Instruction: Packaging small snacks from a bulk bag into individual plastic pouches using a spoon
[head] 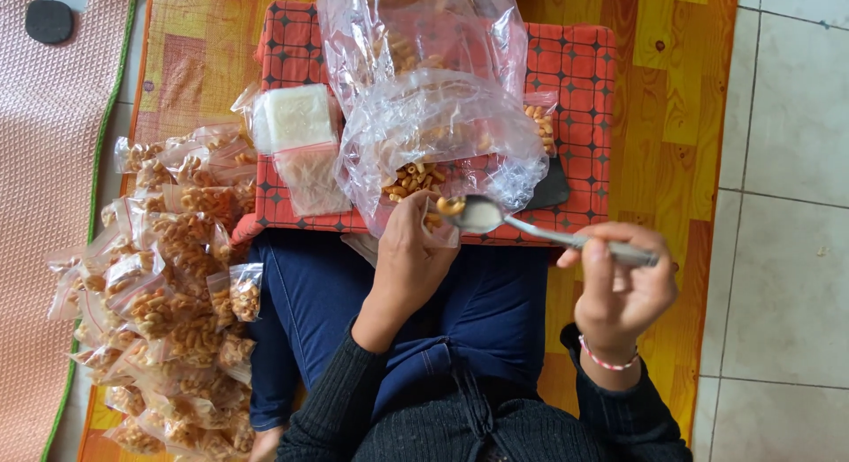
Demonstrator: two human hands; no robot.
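My right hand (619, 290) grips the handle of a metal spoon (482, 214), whose bowl carries one curled orange snack piece. My left hand (411, 254) holds a small clear plastic bag (439, 234) right under the spoon's bowl. Just beyond lies a big clear plastic bag (438, 126) with loose orange snacks inside, resting on a low red patterned table (579, 64) over my lap.
A heap of small filled snack bags (172, 285) lies on the floor at my left. A stack of empty small bags (296, 117) sits on the table's left part. A dark flat object (550, 186) pokes out under the big bag. White tiles are at the right.
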